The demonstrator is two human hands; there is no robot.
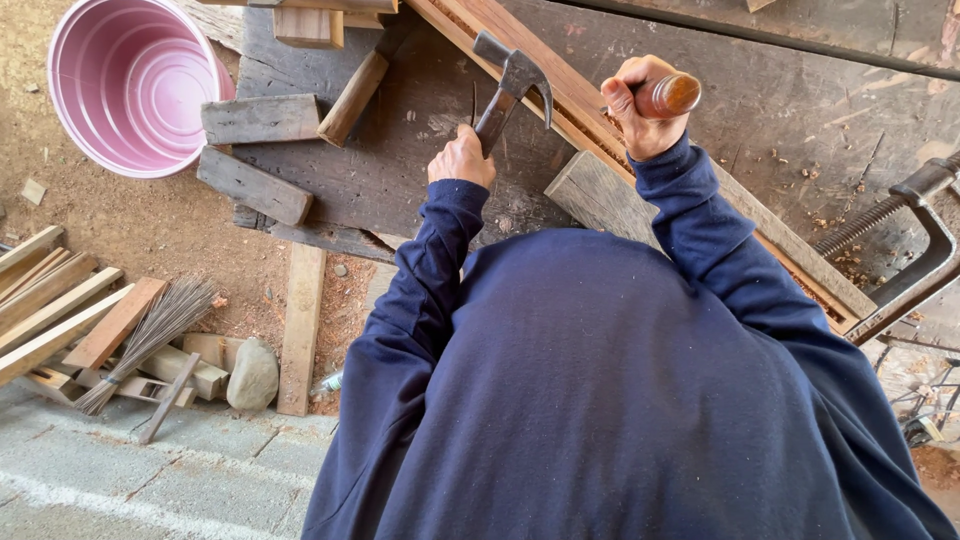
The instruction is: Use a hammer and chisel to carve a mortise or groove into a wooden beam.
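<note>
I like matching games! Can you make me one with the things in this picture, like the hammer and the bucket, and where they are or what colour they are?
Things:
1. hammer
2. bucket
3. wooden-handled tool
4. broom

Matches:
A. pink, on the dirt ground
B. gripped in the right hand
C. lying by the wood scraps
D. raised in the left hand

Pairs: 1-D, 2-A, 3-B, 4-C

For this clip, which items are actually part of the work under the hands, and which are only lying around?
In use:
- steel claw hammer in left hand
- brown wooden-handled chisel in right hand
- long reddish timber strip

Lying about:
- pink plastic bucket
- grey wood offcuts
- twig broom
- rounded grey stone
- metal clamp
</note>
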